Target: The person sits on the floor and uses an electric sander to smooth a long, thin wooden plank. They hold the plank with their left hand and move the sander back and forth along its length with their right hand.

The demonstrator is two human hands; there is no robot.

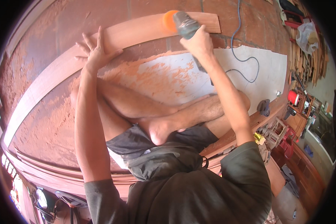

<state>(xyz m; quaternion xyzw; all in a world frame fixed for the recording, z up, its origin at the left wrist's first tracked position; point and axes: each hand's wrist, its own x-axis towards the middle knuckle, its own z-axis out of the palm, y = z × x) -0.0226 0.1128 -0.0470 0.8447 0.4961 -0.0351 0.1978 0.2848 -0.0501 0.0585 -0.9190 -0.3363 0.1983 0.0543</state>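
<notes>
A long, pale reddish wooden board (138, 30) lies across the floor in front of my crossed legs, its shape bent by the lens. My left hand (96, 52) rests on it with the fingers spread, pressing near its middle. My right hand (198, 43) is wrapped round the body of an angle grinder (186, 25). The orange disc (170, 21) at the tool's head meets the board's face toward the right end and looks blurred. Part of the grinder's body is hidden behind my right hand and forearm.
Reddish sawdust (168, 76) covers much of a white sheet (265, 61) and the tiled floor. A blue cord (233, 41) loops over floor and sheet at the right. Wooden strips (311, 59), a clear plastic bag (307, 35) and a red spool (293, 97) stand farther right. Stacked boards (52, 168) lie at lower left.
</notes>
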